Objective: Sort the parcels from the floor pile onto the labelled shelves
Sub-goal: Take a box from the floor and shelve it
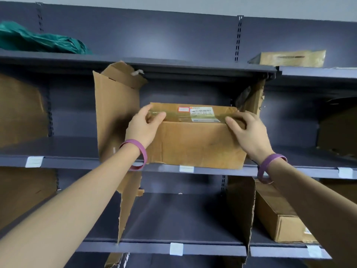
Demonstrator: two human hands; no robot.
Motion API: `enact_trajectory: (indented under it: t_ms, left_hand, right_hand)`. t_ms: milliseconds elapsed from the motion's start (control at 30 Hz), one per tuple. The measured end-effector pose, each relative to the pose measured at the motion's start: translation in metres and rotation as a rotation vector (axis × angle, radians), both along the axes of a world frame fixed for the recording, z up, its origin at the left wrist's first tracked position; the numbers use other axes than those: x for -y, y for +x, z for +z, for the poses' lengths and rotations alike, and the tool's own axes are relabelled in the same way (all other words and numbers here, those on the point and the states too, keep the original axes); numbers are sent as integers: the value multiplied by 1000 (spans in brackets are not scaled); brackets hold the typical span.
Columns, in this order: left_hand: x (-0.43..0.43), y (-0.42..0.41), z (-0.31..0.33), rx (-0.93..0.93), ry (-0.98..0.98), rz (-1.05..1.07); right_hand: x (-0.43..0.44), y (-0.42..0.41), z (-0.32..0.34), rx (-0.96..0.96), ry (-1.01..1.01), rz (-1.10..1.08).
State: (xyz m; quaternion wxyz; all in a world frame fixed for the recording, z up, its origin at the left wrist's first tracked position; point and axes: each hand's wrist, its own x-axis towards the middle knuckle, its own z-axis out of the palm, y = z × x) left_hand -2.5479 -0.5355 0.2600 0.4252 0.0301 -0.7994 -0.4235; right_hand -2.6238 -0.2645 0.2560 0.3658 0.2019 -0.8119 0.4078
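A brown cardboard parcel (195, 144) with a shipping label on its taped top sits on the middle shelf (77, 163), its front edge over the shelf lip. My left hand (144, 126) grips its top left corner, thumb on top. My right hand (249, 130) grips its top right corner. The parcel stands between two upright cardboard dividers (114, 113). Both wrists wear purple bands.
A green plastic bag (38, 40) lies on the top shelf at left, a flat brown parcel (291, 59) at top right. Another box (278, 215) lies on the lower shelf at right. White label tags (176, 249) mark the shelf edges. Cardboard dividers split each shelf into bays.
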Motion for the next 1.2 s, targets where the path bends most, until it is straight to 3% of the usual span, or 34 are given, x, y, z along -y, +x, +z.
enact_trajectory:
  t_ms: [167, 367, 500, 633, 767, 1033, 1200]
  left_hand:
    - [4, -10, -23, 9, -73, -67]
    - [-8, -3, -38, 60, -133, 71]
    - [-18, 9, -68, 140, -233, 124]
    - [-20, 22, -100, 75, -407, 175]
    - [-18, 15, -114, 115, -553, 182]
    - [-13, -17, -112, 238, -557, 180]
    - [-12, -17, -115, 230, -553, 156]
  right_hand:
    - [5, -17, -13, -23, 121, -14]
    - [8, -8, -32, -39, 256, -158]
    - [7, 8, -74, 1, 351, -136]
    - [-5, 12, -111, -129, 500, -139]
    - [-10, 6, -125, -140, 651, -148]
    - [5, -16, -107, 12, 762, -140]
    - [6, -18, -109, 6, 734, -121]
